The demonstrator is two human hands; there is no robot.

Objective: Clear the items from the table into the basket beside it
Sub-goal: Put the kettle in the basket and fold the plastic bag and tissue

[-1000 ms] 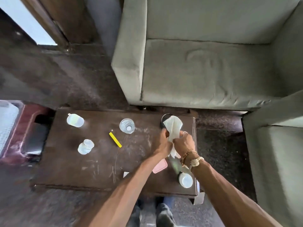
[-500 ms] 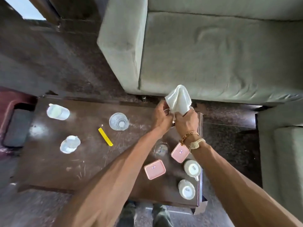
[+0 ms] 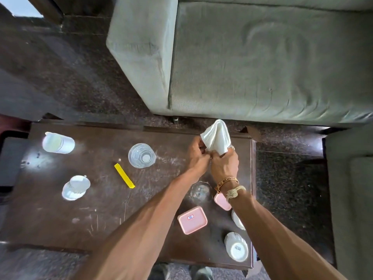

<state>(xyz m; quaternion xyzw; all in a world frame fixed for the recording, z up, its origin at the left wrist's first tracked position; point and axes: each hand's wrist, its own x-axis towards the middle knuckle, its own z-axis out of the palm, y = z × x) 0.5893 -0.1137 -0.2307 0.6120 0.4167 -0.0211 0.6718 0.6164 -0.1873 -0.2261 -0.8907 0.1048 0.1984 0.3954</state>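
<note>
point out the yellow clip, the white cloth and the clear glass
yellow clip point(image 3: 124, 175), head view, middle of its strip
white cloth point(image 3: 217, 137), head view, middle of the bunched fabric
clear glass point(image 3: 141, 155), head view, its inner base

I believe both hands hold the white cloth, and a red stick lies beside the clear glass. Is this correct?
One detail is wrong: the head view shows the stick is yellow, not red. It lies beside the clear glass, and the left hand and right hand do hold the white cloth.
</note>
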